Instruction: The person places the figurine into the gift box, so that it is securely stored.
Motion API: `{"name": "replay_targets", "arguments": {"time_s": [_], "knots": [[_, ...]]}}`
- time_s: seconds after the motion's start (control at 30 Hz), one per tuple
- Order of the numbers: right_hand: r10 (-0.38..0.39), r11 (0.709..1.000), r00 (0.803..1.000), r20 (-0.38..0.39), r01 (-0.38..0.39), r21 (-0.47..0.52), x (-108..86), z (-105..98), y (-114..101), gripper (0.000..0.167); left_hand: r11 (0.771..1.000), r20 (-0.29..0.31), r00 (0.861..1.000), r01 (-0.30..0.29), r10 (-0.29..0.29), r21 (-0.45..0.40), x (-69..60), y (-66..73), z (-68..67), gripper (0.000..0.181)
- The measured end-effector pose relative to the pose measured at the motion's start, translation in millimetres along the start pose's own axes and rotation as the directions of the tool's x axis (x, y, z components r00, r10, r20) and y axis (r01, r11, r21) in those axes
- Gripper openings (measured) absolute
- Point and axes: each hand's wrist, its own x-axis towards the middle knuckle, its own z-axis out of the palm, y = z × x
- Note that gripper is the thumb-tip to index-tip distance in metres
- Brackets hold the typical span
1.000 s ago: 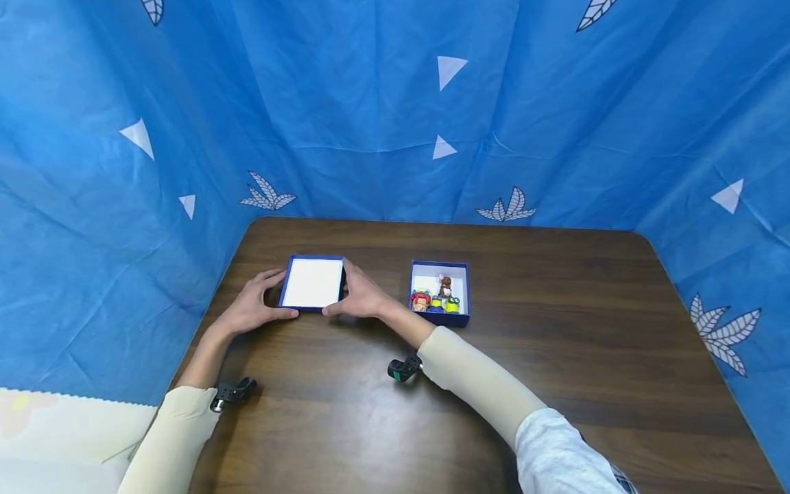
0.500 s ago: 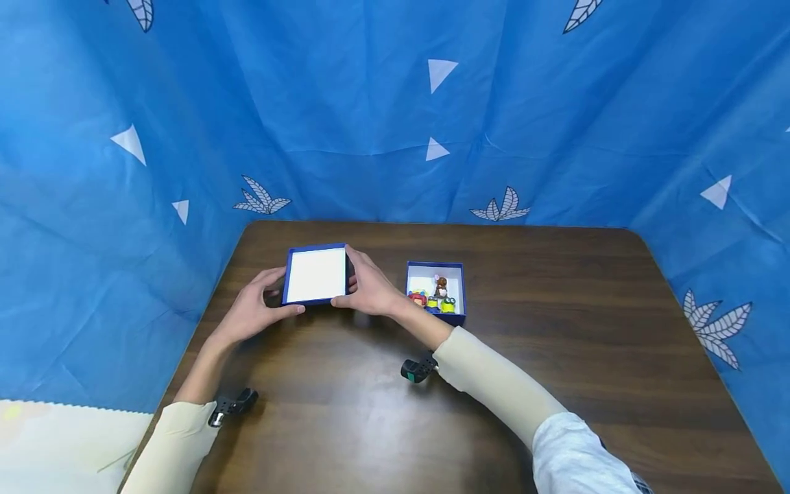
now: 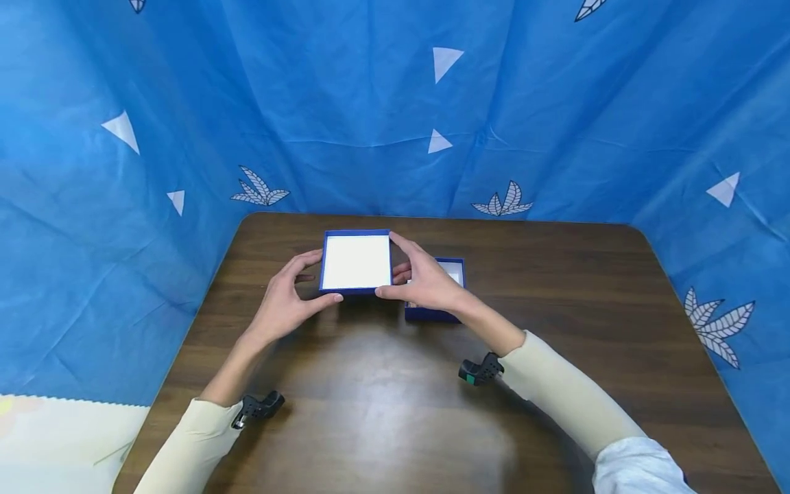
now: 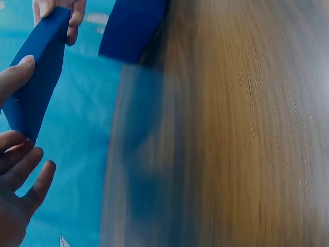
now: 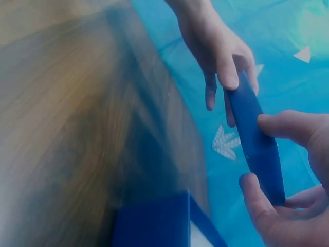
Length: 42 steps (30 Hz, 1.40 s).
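Observation:
A shallow square box lid (image 3: 356, 262), blue-edged with a white face, is held up off the table between both hands. My left hand (image 3: 289, 296) grips its left side, thumb at the near edge. My right hand (image 3: 430, 280) pinches the right side, thumb in front and fingers behind. In the left wrist view the lid's blue side (image 4: 43, 67) shows between the thumbs and fingers of both hands. Behind and below my right hand stands an open blue box (image 3: 435, 315), white inside. That hand hides most of its contents.
The brown wooden table (image 3: 370, 412) reaches back to a blue curtain (image 3: 345, 103) with white triangles and leaf prints. A pale cloth (image 3: 62, 439) lies beyond the table's left edge. Each wrist carries a small black camera (image 3: 481, 369).
Both hands have lifted the lid off the table and carried it rightward, closer to the open box. The toy figures seen in that box earlier are now mostly covered by my right hand.

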Motion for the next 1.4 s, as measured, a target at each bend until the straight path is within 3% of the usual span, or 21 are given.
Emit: {"name": "replay_targets", "arguments": {"time_s": [0.23,0.67,0.9,1.07,1.23,1.4], "knots": [[0.000,1.000,1.000,-0.025,0.001,0.031,-25.7,-22,12,0.111,0.994,0.010,0.997,-0.072,0.073,-0.088,4.3,23.8,21.1,0.080],[-0.019,1.000,0.996,-0.085,0.021,0.019,-68.2,-47,26,0.110,0.985,0.117,0.985,-0.114,0.130,-0.132,10.5,44.7,53.1,0.085],[-0.051,0.997,0.991,-0.127,0.058,0.051,-85.5,-57,33,0.106,0.969,0.147,0.965,-0.195,0.218,-0.152,14.7,49.5,59.8,0.092],[-0.101,0.990,0.981,-0.163,0.115,0.079,-94.4,-58,36,0.095,0.960,0.111,0.960,-0.239,0.256,-0.149,17.9,52.8,62.1,0.083],[-0.127,0.990,0.971,-0.204,0.137,0.037,-97.6,-56,39,0.079,0.956,0.086,0.957,-0.265,0.277,-0.128,22.0,55.4,64.4,0.080],[-0.149,0.988,0.964,-0.219,0.154,0.006,-98.6,-55,43,0.085,0.959,0.086,0.959,-0.260,0.270,-0.113,23.7,58.6,64.7,0.078]]}}
